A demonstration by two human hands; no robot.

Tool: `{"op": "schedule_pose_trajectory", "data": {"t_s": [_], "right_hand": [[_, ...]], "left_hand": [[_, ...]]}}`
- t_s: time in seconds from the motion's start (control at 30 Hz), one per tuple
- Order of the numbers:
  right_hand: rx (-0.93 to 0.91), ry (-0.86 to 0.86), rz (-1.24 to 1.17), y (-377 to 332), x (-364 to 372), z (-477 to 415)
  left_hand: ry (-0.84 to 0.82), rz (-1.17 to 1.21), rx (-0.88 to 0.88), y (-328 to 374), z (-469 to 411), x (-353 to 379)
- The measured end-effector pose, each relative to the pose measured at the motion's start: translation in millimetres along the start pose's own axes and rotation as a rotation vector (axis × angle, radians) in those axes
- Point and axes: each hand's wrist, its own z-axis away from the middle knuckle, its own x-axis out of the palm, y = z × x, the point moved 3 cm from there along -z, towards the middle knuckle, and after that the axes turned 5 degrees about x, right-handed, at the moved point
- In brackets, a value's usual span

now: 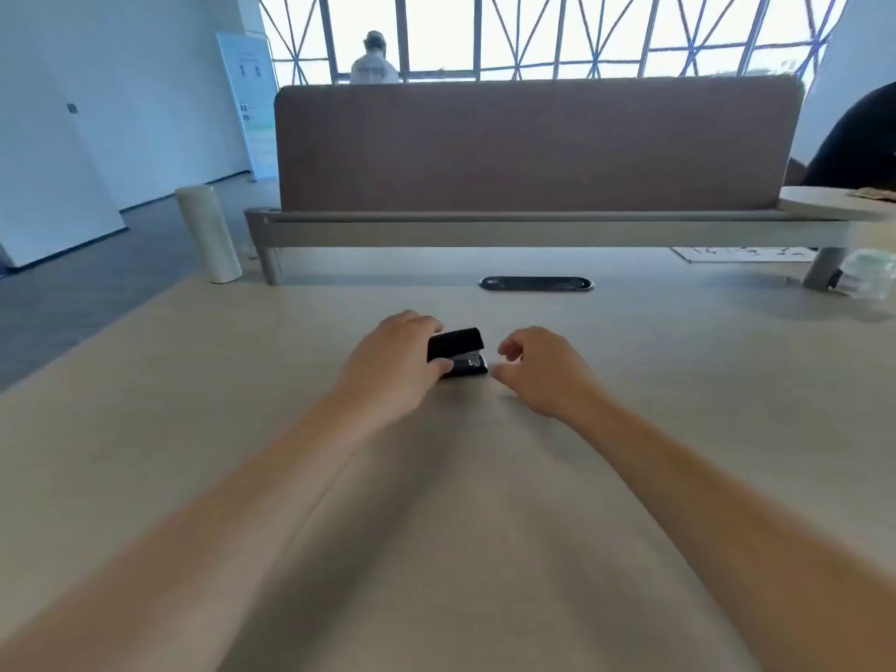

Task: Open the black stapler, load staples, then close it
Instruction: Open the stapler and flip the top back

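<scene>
1. Two bare forearms reach forward over the pale table (194, 380).
2. Left hand (388, 366) grips the black stapler (458, 354), which lies on the table.
3. Right hand (538, 371) is just beside it, fingers curled, holding nothing.
4. Behind stands a brown divider (533, 143).

Daylight flooded in from the blown-out windows (557, 31) ahead — my view was soft, edges stretched and blurred.
</scene>
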Motion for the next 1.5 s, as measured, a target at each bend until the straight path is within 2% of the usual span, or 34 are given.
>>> {"op": "schedule_pose_trajectory", "data": {"t_s": [0.2, 0.33, 0.5, 0.7, 0.9, 1.13, 1.4, 1.5], "right_hand": [[-0.011, -0.049, 0.064, -3.9, 20.1, -38.5], [-0.018, -0.085, -0.052, -7.1, 21.4, -49.8], [-0.045, -0.125, -0.145, -11.7, 19.9, -49.6], [-0.078, -0.097, -0.069, -7.4, 22.7, -44.4], [-0.091, -0.077, -0.037, -2.1, 24.7, -37.5], [-0.099, -0.065, 0.0, -6.1, 23.0, -28.3], [-0.098, -0.049, 0.027, -8.3, 20.0, -21.9], [-0.102, -0.036, 0.058, -8.4, 19.4, -20.5]], "left_hand": [[-0.073, -0.054, 0.023, -10.6, -30.8, 26.9], [-0.039, -0.067, 0.038, -14.7, -38.0, 28.5], [-0.019, 0.004, 0.022, -19.6, -35.2, 26.7], [0.044, 0.214, -0.054, -25.2, -28.9, 9.7], [0.071, 0.267, -0.063, -25.0, -16.4, 3.7], [0.079, 0.186, -0.002, -16.5, -6.9, -2.9], [0.15, 0.137, -0.073, -29.3, 3.4, -19.7], [0.194, 0.045, -0.12, -38.9, 7.0, -29.6]]}}
